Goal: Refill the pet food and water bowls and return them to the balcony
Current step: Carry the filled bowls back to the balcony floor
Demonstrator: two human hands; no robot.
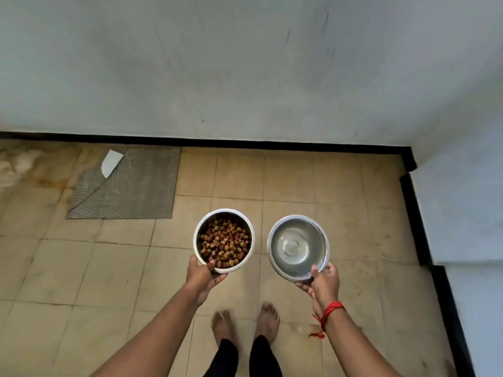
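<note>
My left hand (202,277) grips the near rim of a steel food bowl (224,213) filled with brown kibble (224,244), thumb over the edge. My right hand (324,281) holds the near rim of a second steel bowl, the water bowl (296,247), with clear water in it. Both bowls are held level above the tiled floor, side by side, a short gap between them. A red thread is tied on my right wrist.
A grey ribbed mat (130,191) with a white label lies on the beige tiled floor (340,200) at the left, against the wall (245,77). Black skirting runs along the wall and steps round a corner at the right. My bare feet stand below the bowls.
</note>
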